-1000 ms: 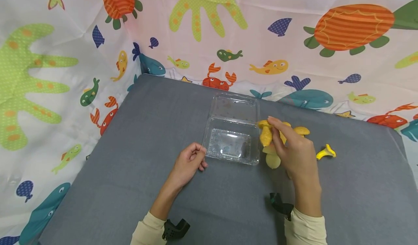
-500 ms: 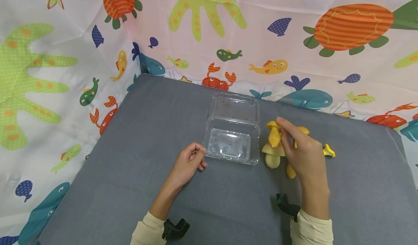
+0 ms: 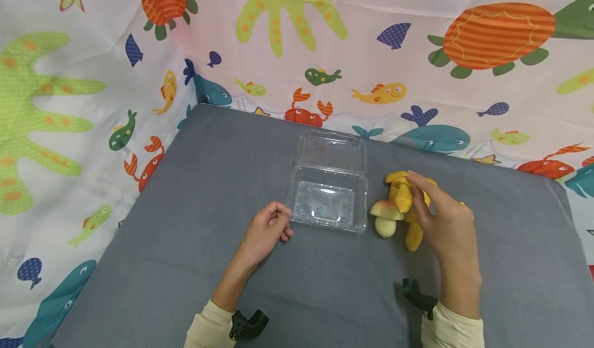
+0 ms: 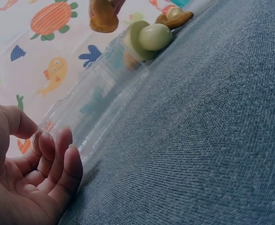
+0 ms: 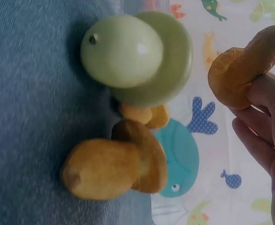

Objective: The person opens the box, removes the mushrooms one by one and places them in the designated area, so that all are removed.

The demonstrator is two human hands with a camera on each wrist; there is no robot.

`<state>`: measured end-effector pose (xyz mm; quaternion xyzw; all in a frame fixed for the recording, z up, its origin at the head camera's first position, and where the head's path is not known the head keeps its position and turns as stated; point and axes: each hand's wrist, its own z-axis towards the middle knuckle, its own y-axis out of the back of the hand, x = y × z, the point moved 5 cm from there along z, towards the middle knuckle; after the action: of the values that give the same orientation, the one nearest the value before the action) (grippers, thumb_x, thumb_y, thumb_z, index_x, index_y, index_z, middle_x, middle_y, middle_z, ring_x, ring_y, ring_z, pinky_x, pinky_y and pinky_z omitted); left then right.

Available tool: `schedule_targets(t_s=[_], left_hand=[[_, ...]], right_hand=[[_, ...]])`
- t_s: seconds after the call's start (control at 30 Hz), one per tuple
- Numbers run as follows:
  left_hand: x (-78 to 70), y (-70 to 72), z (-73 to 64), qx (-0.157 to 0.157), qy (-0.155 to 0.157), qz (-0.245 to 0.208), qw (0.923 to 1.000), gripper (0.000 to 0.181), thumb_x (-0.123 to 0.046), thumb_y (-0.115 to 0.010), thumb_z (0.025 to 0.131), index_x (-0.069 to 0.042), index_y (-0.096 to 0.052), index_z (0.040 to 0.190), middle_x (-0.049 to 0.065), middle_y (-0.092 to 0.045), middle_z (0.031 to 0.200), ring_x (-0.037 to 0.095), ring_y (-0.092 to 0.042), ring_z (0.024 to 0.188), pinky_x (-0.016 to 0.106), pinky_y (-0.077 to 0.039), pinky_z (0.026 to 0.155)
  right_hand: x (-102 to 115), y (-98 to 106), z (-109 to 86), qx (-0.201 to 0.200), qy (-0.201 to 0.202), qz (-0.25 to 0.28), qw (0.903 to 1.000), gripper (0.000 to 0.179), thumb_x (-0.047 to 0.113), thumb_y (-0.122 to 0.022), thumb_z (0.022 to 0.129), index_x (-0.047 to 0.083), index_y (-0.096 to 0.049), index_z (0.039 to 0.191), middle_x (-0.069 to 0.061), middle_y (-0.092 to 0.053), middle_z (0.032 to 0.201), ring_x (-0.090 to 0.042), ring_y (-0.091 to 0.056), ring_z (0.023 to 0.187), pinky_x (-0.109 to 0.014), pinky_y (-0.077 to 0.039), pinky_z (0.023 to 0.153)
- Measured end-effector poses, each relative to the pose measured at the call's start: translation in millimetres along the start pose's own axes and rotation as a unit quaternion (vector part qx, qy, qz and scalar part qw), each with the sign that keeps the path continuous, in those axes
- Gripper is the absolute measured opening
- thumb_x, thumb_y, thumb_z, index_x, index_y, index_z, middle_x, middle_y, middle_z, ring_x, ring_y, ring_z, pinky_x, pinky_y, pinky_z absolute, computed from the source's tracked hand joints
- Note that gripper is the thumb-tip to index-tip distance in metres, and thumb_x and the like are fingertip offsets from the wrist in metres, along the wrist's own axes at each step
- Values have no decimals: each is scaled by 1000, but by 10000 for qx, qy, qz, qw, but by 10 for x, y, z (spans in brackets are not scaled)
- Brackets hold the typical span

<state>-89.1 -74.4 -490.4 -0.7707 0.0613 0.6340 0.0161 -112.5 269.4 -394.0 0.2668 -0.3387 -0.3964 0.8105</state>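
My right hand (image 3: 447, 229) pinches a yellow toy mushroom (image 3: 403, 199) by its cap, with thumb and fingertips. In the right wrist view that mushroom (image 5: 231, 77) is up off the table, stem pointing away from the palm. Below and left of it lies a pale mushroom (image 3: 386, 227) with a reddish-tan cap. A brownish-yellow mushroom (image 5: 104, 166) rests near the right hand, partly covered in the head view. My left hand (image 3: 266, 230) pinches the near left corner of a clear plastic clamshell box (image 3: 330, 198), thumb against curled fingers. The box's lid (image 3: 331, 149) lies back, away from me.
More yellow mushrooms sit behind the held one and are mostly hidden by the right hand. Grey cloth (image 3: 223, 167) covers the table. A white curtain (image 3: 278, 69) printed with sea animals hangs along the back and left edges.
My right hand has moved to the right with the mushroom, away from the box and over the other mushrooms. The left hand and the box stay in place.
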Motion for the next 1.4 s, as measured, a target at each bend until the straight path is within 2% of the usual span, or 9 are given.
schedule_targets(t_s=[0.13, 0.33, 0.5, 0.57, 0.7, 0.8, 0.97, 1.23, 1.4], left_hand=[[-5, -3, -2, 12, 5, -32, 10000, 22, -19, -61, 109, 2, -65, 107, 16, -64, 81, 28, -70, 72, 28, -59, 66], [-11, -6, -3, 42, -9, -74, 10000, 22, -19, -61, 109, 3, -65, 107, 14, -64, 81, 27, -70, 72, 28, -59, 66], [-9, 0, -4, 22, -1, -99, 9999, 20, -17, -60, 109, 2, -65, 108, 13, -64, 81, 27, -70, 73, 28, -59, 66], [-9, 3, -6, 13, 3, -118, 9999, 19, -16, -60, 109, 2, -66, 107, 13, -64, 81, 28, -70, 73, 28, -60, 66], [-11, 8, -5, 14, 20, -94, 10000, 19, -17, -60, 109, 1, -66, 107, 14, -64, 81, 31, -70, 74, 29, -60, 67], [-13, 6, -3, 44, 14, -75, 10000, 20, -18, -60, 109, 1, -66, 107, 16, -64, 82, 32, -70, 74, 29, -60, 68], [-8, 7, -7, 59, 8, -78, 10000, 21, -19, -60, 110, 2, -65, 108, 16, -64, 83, 31, -70, 75, 29, -60, 68], [2, 9, -14, 37, 30, -65, 10000, 19, -18, -60, 110, 0, -66, 108, 15, -65, 82, 29, -69, 73, 29, -59, 67], [-3, 11, -5, 9, 40, -39, 10000, 19, -19, -60, 110, -1, -65, 106, 15, -64, 81, 27, -69, 72, 28, -59, 67]], right_hand=[[-46, 41, -47, -48, -77, -146, 9999, 42, -5, -78, 90, 12, -76, 129, -6, -79, 118, -23, -60, 53, -33, -41, 51], [-134, 113, -115, -46, -205, -214, 9996, 42, -5, -76, 92, 13, -76, 130, -8, -78, 119, -34, -75, 74, -40, -48, 64], [-193, 192, -150, 131, -238, -338, 9991, 43, -4, -76, 93, 13, -75, 132, -9, -78, 118, -22, -58, 53, -27, -40, 53], [-210, 223, -160, 200, -235, -412, 9987, 43, -3, -75, 94, 13, -74, 133, -12, -78, 116, -20, -54, 53, -24, -37, 51], [-250, 285, -190, 245, -363, -417, 9982, 42, -2, -73, 96, 14, -74, 135, -15, -77, 116, -30, -69, 66, -6, -41, 71], [-285, 325, -225, 291, -507, -408, 9975, 43, -2, -72, 97, 14, -72, 137, -15, -76, 121, -39, -76, 87, 4, -30, 90], [-322, 358, -269, 353, -670, -378, 9964, 49, -6, -73, 95, 16, -71, 139, -14, -75, 125, -41, -76, 91, 6, -28, 92], [-380, 414, -339, 275, -654, -406, 9967, 51, -11, -75, 91, 14, -74, 135, -17, -77, 116, -41, -74, 80, 6, -28, 91], [-422, 448, -388, 450, -799, -606, 9939, 52, -10, -76, 91, 15, -73, 136, -18, -77, 116, -41, -74, 77, 6, -27, 90]])
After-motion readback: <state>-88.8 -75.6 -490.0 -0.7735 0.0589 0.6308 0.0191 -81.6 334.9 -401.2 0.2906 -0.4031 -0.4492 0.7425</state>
